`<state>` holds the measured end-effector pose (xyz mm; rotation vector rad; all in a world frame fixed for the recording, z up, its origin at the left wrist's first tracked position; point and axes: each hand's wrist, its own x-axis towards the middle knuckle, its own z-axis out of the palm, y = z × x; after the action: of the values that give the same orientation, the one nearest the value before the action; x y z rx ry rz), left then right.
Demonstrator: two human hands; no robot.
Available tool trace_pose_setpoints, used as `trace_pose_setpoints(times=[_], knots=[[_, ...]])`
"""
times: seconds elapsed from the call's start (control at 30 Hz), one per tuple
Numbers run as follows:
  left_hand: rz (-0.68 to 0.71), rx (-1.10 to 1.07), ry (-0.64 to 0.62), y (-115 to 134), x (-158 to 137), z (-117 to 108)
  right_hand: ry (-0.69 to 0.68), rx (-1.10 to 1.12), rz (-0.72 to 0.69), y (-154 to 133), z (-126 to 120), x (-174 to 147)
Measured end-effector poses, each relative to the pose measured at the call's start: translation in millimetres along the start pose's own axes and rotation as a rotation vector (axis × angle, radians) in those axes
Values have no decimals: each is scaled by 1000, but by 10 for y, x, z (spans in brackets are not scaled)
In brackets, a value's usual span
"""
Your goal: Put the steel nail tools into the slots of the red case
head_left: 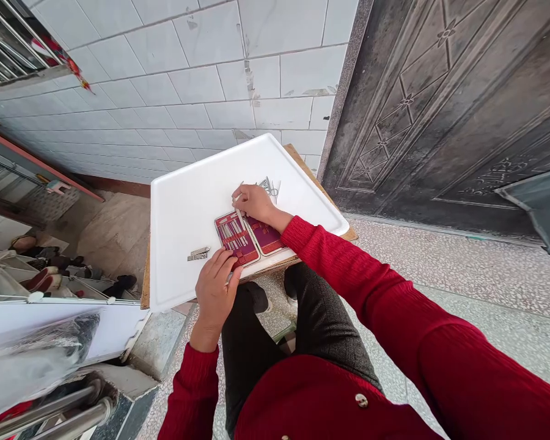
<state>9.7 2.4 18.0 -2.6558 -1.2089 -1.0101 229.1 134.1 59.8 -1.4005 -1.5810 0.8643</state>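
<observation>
A red manicure case (239, 256) with a purple lining lies unfolded on a white tray (187, 183). Several slim silver tools (233, 232) sit in loops in its left half. My left hand (216, 284) has its fingers on the case's near left corner, thumb at the edge. Over the case's far side, my right hand (253, 203) pinches a slim pale tool (239, 214), mostly covered by the fingers. Small scissors (274, 191) and other metal pieces lie just beyond that hand, partly hidden. Nail clippers (198, 253) rest on the tray left of the case.
The tray stands on a wooden table (352, 234) whose edge shows at the right. Behind it rises a white tiled wall (165, 55). A dark carved metal door (440, 122) is on the right, and a rack with shoes (43, 280) at the left.
</observation>
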Motion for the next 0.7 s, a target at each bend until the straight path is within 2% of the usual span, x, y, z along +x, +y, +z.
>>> trace_pose_setpoints(times=[0.27,0.7], knots=[[22,26,15,6,14,1,-28,-92,76,-41,-1,43],[58,77,57,5,17,21,4,-162,24,1,53,26]])
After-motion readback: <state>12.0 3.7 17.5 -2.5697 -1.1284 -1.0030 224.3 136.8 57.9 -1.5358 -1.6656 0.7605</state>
